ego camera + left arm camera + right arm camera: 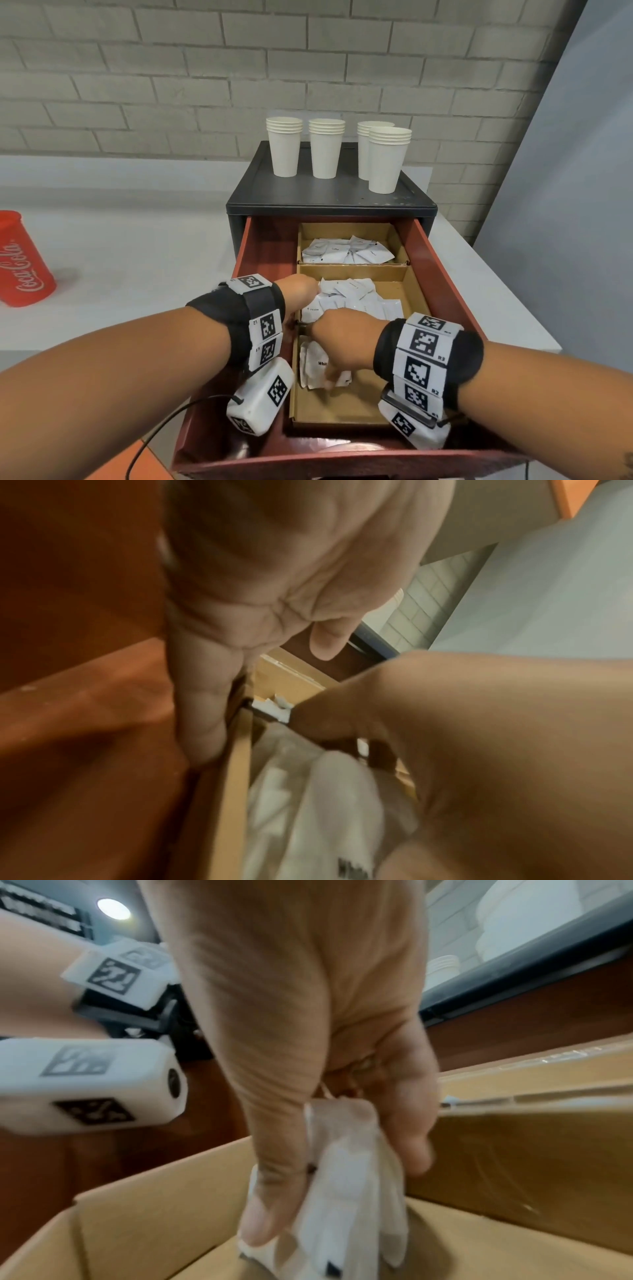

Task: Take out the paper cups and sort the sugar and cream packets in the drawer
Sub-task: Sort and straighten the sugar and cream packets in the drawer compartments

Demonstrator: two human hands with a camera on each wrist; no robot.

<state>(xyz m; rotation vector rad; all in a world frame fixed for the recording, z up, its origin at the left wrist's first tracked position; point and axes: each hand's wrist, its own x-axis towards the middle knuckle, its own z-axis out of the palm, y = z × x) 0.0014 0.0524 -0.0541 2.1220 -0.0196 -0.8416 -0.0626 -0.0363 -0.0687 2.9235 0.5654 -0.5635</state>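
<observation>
The right hand (329, 1096) is holding a bunch of white packets (346, 1191) between thumb and fingers, its grip narrow around them, and is lowering them into the nearest cardboard compartment (329, 407) of the red drawer (442, 274). The left hand (298, 291) is reaching toward the middle compartment (407, 291), its fingers lying straight along the cardboard wall and holding nothing that can be seen. To do this well, the person should be checking the printed label on each packet before letting go, since all of them are looking alike in white, and setting them flat rather than dropping them in a heap. More packets are lying in the middle compartment and in the far one (346, 253). The paper cups (339, 150) are already standing in four stacks on top of the dark cabinet (246, 198), well apart from the sorting. A red cup (20, 263) is sitting far off on the tabletop (137, 240). The two wrists are crowding each other over the divider, so the hands may be getting in each other's way.
</observation>
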